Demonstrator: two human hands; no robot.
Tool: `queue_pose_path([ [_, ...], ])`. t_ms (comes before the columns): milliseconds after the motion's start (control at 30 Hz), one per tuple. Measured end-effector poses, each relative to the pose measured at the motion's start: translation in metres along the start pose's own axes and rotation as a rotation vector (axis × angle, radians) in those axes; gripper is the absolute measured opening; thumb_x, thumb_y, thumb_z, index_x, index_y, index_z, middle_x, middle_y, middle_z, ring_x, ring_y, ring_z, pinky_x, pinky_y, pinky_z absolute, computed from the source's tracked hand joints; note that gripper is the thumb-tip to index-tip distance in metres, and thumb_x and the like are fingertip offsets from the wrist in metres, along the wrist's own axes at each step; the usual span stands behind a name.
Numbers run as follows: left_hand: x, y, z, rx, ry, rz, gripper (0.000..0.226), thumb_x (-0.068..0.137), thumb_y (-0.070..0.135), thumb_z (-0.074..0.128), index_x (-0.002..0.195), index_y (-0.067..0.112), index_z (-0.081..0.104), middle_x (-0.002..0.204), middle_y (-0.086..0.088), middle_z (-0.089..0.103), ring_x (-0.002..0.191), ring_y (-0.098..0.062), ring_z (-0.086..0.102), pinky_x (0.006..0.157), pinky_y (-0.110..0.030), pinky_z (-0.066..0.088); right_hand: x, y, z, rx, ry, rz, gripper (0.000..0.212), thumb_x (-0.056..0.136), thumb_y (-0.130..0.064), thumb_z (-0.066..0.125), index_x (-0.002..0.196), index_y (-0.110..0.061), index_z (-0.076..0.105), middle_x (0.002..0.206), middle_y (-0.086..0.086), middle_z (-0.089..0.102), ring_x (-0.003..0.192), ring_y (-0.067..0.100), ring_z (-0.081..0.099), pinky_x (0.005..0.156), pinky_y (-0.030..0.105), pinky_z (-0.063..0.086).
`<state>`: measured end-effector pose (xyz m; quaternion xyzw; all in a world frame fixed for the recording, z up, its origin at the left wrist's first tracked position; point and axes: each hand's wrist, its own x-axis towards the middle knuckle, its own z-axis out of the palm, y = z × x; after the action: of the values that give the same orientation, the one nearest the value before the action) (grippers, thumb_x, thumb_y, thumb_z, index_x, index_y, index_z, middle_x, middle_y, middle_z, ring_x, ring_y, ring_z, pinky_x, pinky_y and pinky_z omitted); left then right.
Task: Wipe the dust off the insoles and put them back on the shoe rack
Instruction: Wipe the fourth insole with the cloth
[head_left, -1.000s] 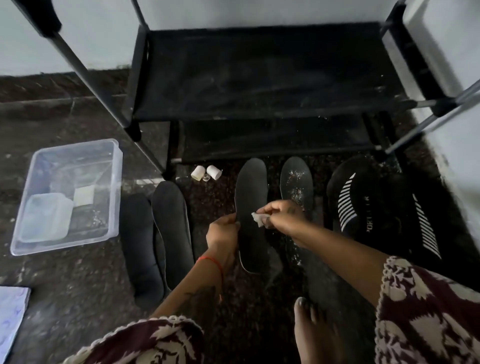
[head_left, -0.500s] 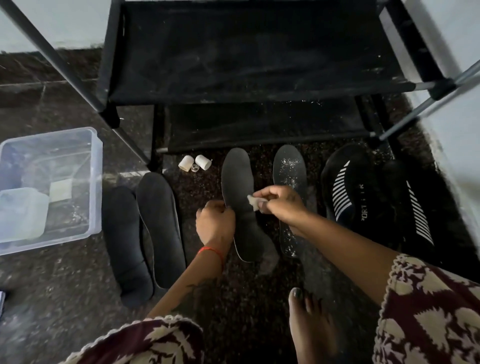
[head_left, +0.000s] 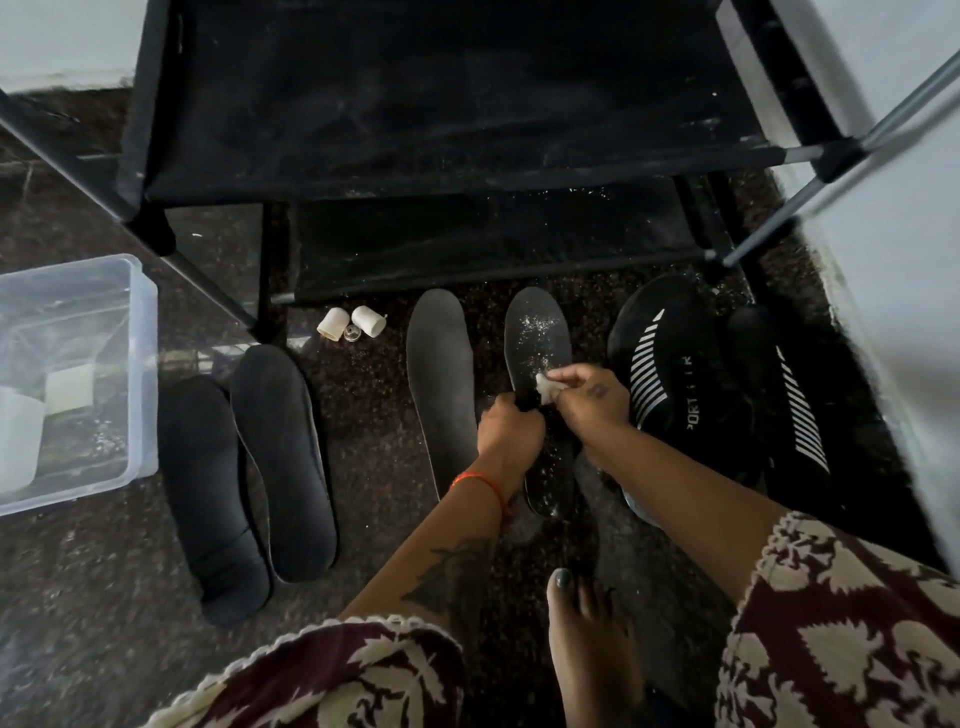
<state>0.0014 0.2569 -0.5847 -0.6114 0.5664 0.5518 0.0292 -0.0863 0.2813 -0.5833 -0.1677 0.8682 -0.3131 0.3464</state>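
Head view: shoe rack (head_left: 441, 104) stands well beyond both hands; the dusty insole (head_left: 537, 338) lies on the floor beneath them. Left hand (head_left: 509, 428) grips its edge, and right hand (head_left: 584, 392) pinches a white wipe (head_left: 545, 384) against it. Wiping step appears in hand; next calls for strokes toward the speckled toe.
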Motion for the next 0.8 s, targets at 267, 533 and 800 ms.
queue_pose_path([
  [267, -0.007, 0.004, -0.009, -0.279, 0.049, -0.065, 0.030, 0.090, 0.015, 0.051, 0.117, 0.019, 0.065, 0.106, -0.006, 0.068, 0.098, -0.023, 0.064, 0.086, -0.032, 0.053, -0.013, -0.003, -0.009, 0.208, -0.002, 0.041, 0.012, 0.082, -0.011, 0.065, 0.093, -0.015, 0.070, 0.094, 0.002, 0.067, 0.088, 0.013, 0.061, 0.081, 0.024, 0.049],
  [533, -0.053, 0.039, -0.041, -0.534, -0.103, -0.055, 0.019, 0.094, 0.005, 0.051, 0.096, 0.017, 0.066, 0.077, 0.001, 0.063, 0.070, -0.011, 0.058, 0.060, -0.027, 0.050, -0.050, -0.041, -0.056, 0.383, 0.035, -0.020, 0.014, 0.080, 0.001, 0.063, 0.087, -0.010, 0.068, 0.088, 0.004, 0.064, 0.085, 0.014, 0.059, 0.076, 0.023, 0.049],
  [800, -0.152, 0.105, -0.088, -0.578, -0.221, 0.103, 0.018, 0.095, 0.005, 0.049, 0.088, 0.015, 0.063, 0.081, 0.000, 0.066, 0.070, -0.011, 0.062, 0.058, -0.024, 0.053, -0.104, -0.111, -0.135, 0.307, -0.069, -0.073, 0.012, 0.077, -0.001, 0.068, 0.076, -0.013, 0.066, 0.093, 0.014, 0.067, 0.083, 0.024, 0.063, 0.070, 0.034, 0.052],
])
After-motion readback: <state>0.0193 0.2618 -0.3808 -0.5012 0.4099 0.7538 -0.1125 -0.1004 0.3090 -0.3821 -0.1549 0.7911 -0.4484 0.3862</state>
